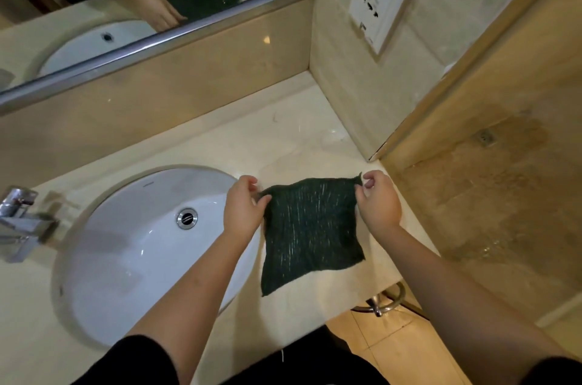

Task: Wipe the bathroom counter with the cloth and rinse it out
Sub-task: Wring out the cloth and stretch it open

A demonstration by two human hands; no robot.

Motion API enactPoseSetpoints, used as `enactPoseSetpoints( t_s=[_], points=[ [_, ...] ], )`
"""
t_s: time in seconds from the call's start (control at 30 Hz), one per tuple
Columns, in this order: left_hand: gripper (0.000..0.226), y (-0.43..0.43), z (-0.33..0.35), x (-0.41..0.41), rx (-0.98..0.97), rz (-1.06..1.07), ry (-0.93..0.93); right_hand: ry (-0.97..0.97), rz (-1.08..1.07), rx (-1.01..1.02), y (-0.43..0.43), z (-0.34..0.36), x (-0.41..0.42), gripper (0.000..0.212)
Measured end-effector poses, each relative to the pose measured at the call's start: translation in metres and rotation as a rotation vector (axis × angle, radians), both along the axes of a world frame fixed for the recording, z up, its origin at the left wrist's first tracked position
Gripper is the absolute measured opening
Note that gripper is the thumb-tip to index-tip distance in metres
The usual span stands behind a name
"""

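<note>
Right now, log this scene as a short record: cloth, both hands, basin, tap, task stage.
cloth: dark green cloth, spread open over the counter, right of the white basin
left hand: left hand pinches the cloth's far left corner
right hand: right hand pinches the far right corner
basin: set into the counter, drain in view
tap: chrome tap at the left edge, no stream visible
task stage: cloth outside the basin, not being rinsed

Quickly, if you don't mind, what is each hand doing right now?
Left hand: pinching the far left corner of the green cloth.
Right hand: pinching its far right corner.
</note>
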State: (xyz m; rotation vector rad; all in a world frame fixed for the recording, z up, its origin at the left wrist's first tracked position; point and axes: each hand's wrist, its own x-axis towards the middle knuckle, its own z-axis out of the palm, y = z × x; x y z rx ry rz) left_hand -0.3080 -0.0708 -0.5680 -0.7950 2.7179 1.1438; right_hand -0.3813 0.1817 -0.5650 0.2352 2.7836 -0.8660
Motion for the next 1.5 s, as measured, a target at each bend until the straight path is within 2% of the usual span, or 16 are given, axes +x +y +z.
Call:
enactPoseSetpoints(
  t_s=[0.1, 0.23, 0.3, 0.4, 0.53, 0.63, 0.8, 0.93, 1.07, 1.17, 1.27, 1.33, 1.4, 1.5],
  points=[
    [0.015, 0.007, 0.008, 0.026, -0.158, -0.134, 0.107, 0.016, 0.154, -0.012, -0.001, 0.006, 0.027, 0.013],
    [0.009, 0.023, 0.006, 0.073, -0.189, -0.572, -0.047, -0.022, 0.471, 0.029, 0.008, 0.005, 0.075, 0.003],
    [0.016, 0.028, 0.001, 0.092, -0.22, -0.698, -0.103, -0.03, 0.579, 0.084, 0.016, 0.001, 0.093, 0.005],
    [0.029, 0.032, -0.002, 0.108, -0.325, -0.784, -0.147, -0.049, 0.671, 0.192, 0.023, -0.005, 0.108, 0.019],
    [0.011, 0.036, -0.003, 0.121, -0.437, -0.76, -0.124, -0.02, 0.702, 0.314, 0.036, -0.009, 0.123, 0.027],
    [0.02, 0.038, -0.001, 0.123, -0.467, -0.752, -0.17, 0.012, 0.73, 0.394, 0.046, -0.01, 0.132, 0.026],
    [0.005, 0.04, 0.018, 0.108, -0.379, -0.631, -0.123, 0.079, 0.573, 0.293, 0.038, 0.003, 0.123, 0.02],
    [0.013, 0.034, 0.026, 0.078, -0.375, -0.56, -0.057, 0.167, 0.46, 0.208, 0.027, 0.011, 0.096, 0.021],
    [0.023, 0.027, 0.02, 0.05, -0.356, -0.476, 0.058, 0.174, 0.365, 0.24, 0.016, 0.008, 0.07, 0.025],
    [0.014, 0.028, 0.017, 0.05, -0.405, -0.471, 0.099, 0.203, 0.324, 0.262, 0.014, 0.005, 0.071, 0.022],
    [0.01, 0.033, 0.008, 0.065, -0.457, -0.591, 0.062, 0.19, 0.475, 0.257, 0.016, -0.001, 0.087, 0.021],
    [0.016, 0.036, -0.001, 0.078, -0.452, -0.675, -0.019, 0.118, 0.568, 0.302, 0.019, -0.005, 0.095, 0.027],
    [0.024, 0.035, -0.008, 0.084, -0.442, -0.657, -0.078, 0.059, 0.588, 0.34, 0.022, -0.01, 0.1, 0.032],
    [0.027, 0.035, -0.006, 0.087, -0.526, -0.625, -0.159, 0.048, 0.576, 0.363, 0.024, -0.011, 0.103, 0.027]
  ],
)
